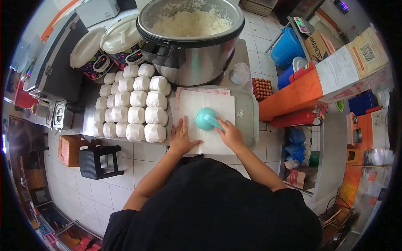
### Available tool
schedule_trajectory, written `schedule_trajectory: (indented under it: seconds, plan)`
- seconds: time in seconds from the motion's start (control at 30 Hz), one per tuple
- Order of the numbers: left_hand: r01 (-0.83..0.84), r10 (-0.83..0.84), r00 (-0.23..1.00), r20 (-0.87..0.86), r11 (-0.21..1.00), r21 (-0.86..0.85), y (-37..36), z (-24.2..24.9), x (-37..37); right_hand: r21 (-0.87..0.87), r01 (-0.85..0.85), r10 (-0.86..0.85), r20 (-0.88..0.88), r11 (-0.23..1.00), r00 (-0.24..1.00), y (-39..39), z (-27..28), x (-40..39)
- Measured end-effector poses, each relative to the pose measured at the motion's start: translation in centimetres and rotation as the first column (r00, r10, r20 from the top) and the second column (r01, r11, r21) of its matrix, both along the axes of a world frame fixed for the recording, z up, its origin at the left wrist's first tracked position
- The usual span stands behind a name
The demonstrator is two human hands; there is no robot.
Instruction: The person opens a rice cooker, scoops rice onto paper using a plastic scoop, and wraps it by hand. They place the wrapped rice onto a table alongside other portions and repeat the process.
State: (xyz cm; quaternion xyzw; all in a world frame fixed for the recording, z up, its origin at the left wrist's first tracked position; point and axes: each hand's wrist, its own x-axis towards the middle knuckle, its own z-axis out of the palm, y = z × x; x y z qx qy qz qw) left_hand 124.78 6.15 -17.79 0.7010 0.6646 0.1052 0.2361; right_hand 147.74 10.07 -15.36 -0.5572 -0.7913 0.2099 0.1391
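Note:
A turquoise scoop (205,119) sits bowl-down on a stack of white paper sheets (224,100). My right hand (230,134) is closed round its handle. Flat on the left part of the paper lies my left hand (181,137), its fingers stretched out. What is under the scoop's bowl is hidden. Behind the paper stands a large steel rice cooker (197,62), open at the top, with cooked white rice (192,23) inside. Left of my left hand, many white wrapped paper packets (138,99) are stacked in rows.
A pale tray (247,113) lies under the paper, with some rice grains on it. Two lidded patterned cookers (122,37) stand at the back left. To the right are an orange partition (293,90), a fire extinguisher (293,119) and a tray of eggs (262,88). A black stool (98,161) stands below left.

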Motion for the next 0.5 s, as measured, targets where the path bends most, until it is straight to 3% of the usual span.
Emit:
schedule_trajectory:
  seconds: [0.03, 0.1, 0.13, 0.2, 0.23, 0.3, 0.33, 0.4, 0.43, 0.47, 0.5]
  plan:
    - [-0.012, 0.012, 1.000, -0.009, 1.000, -0.013, -0.1, 0.1, 0.1, 0.006, 0.004, -0.004, 0.002, 1.000, 1.000, -0.2, 0.1, 0.6]
    - [-0.004, 0.004, 1.000, -0.009, 1.000, 0.006, -0.1, 0.1, 0.2, 0.166, 0.180, -0.124, -0.302, 0.970, 0.945, -0.6, -0.1, 1.9]
    - [0.001, 0.000, 1.000, -0.013, 1.000, 0.018, -0.1, 0.1, 0.1, 0.170, 0.184, -0.126, -0.303, 0.968, 0.944, -0.3, -0.6, 3.3]
    - [0.003, -0.003, 1.000, -0.003, 1.000, 0.030, -0.2, 0.0, 0.0, 0.132, 0.427, -0.395, -0.213, 0.895, 0.894, 0.7, -1.8, 6.6]
    - [0.001, -0.001, 1.000, 0.006, 0.999, 0.039, -0.3, -0.1, -0.2, 0.135, 0.427, -0.394, -0.215, 0.894, 0.894, 0.7, -2.3, 7.6]
    - [0.032, -0.035, 0.998, 0.053, 0.997, 0.065, -0.7, -0.4, -0.8, 0.159, 0.453, -0.460, 0.007, 0.877, 0.888, 1.0, -1.6, 8.0]
    - [0.064, -0.073, 0.992, 0.099, 0.994, 0.087, -1.0, -0.6, -1.1, 0.157, 0.447, -0.454, 0.007, 0.880, 0.891, 0.8, -1.5, 7.9]
    - [0.099, -0.110, 0.989, 0.100, 0.989, 0.107, -1.9, -0.4, -1.7, 0.506, 0.177, -0.239, 0.059, 0.844, 0.969, -0.4, 1.7, 5.4]
    - [0.141, -0.155, 0.983, 0.103, 0.982, 0.128, -2.5, -0.3, -1.9, 0.497, 0.177, -0.238, 0.061, 0.849, 0.969, -0.7, 1.0, 4.7]
    - [0.144, -0.156, 0.982, 0.103, 0.983, 0.115, -3.1, -0.2, -2.2, 0.234, 0.021, 0.003, -0.103, 0.972, 0.995, -1.1, -0.1, 4.2]
    - [0.202, -0.212, 0.974, 0.084, 0.973, 0.112, -3.5, -0.2, -2.5, -0.006, -0.198, 0.185, -0.323, 0.980, 0.928, -1.4, -1.0, 3.7]
